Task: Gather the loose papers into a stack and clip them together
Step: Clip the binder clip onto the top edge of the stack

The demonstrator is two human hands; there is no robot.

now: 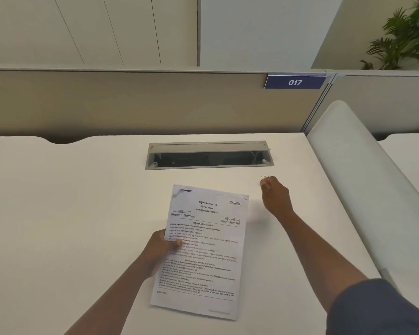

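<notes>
A stack of printed papers (203,240) is held a little above the white desk (70,213), its top sheet covered in text. My left hand (159,250) grips the stack's left edge, thumb on top. To the right of the papers my right hand (273,194) reaches toward the back of the desk. Its fingertips are pinched on a thin wire paper clip (265,176), which pokes out just beyond them. How many sheets are in the stack cannot be told.
A grey cable tray with a raised flap (208,154) is sunk into the desk behind the papers. A beige partition with a blue "017" sign (295,82) stands at the back. A white curved divider (373,189) borders the right side.
</notes>
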